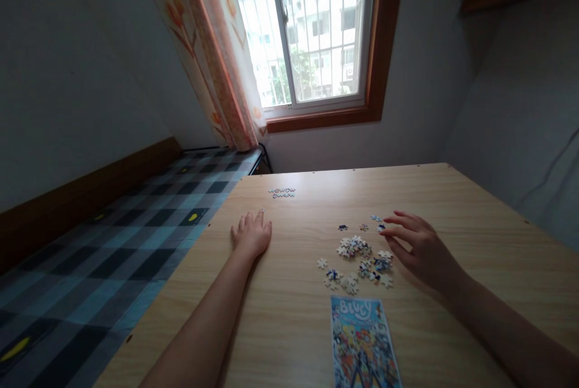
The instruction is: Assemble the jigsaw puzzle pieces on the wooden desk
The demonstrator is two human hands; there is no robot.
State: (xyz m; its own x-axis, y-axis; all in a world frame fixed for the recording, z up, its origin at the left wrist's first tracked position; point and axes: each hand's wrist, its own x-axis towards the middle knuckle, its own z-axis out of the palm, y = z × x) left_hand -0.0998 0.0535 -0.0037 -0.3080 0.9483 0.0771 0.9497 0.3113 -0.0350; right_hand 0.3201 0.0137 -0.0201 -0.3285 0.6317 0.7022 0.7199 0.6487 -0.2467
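My left hand [252, 233] lies palm down on the left of the wooden table, fingers spread. A small light puzzle piece [263, 210] shows right at a fingertip. My right hand [414, 242] is over the right side, its fingertips closed on a dark blue and white puzzle piece [381, 228] at table level. Beside it are a light blue piece [376, 218], a pinkish piece [363, 227] and a dark piece [342, 227]. Nearer to me lies a loose heap of puzzle pieces [354, 247], some showing pale backs, others printed sides.
Two short rows of puzzle pieces [282, 192] lie near the far edge of the table [289, 291]. A Bluey picture sheet or box [364, 340] is at the near edge. A bed with a checked cover [136, 243] adjoins the table's left; a window [321, 32] is beyond.
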